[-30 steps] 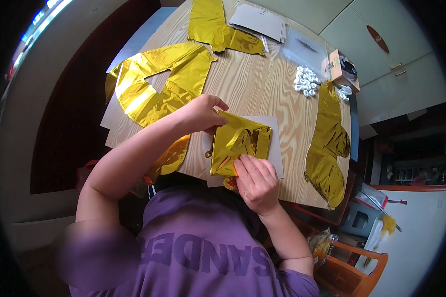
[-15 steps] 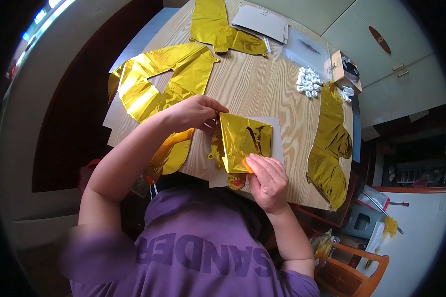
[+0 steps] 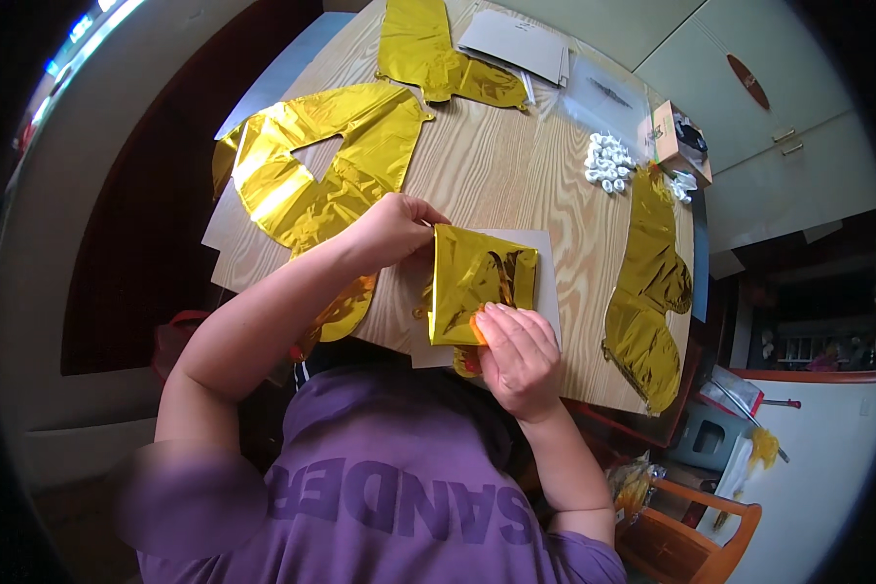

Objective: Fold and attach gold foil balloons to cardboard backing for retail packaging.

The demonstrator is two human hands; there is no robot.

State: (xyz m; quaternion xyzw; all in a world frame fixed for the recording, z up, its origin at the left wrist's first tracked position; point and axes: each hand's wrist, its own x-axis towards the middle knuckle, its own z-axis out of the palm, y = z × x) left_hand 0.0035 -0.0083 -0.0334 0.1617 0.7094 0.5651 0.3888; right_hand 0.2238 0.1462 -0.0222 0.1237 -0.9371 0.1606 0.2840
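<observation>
A gold foil balloon, folded into a flat packet, lies on a pale card sheet at the table's near edge. My left hand bends over its upper left corner, fingers closed on the edge and partly hidden. With fingers pressed together, my right hand grips its lower right part. Something orange shows at those fingertips; I cannot make out what it is. Beneath the packet, loose gold foil sticks out. Under my left forearm lies part of another flat gold balloon.
Flat gold balloons lie at the left, far side and right of the wooden table. Far right are white coiled pieces, grey cards, a clear plastic sheet and a box. A chair stands lower right.
The loose foil at the packet's left and lower sides is now more covered, folded beneath it. My right hand has shifted slightly left; my left hand stays at the upper left corner.
</observation>
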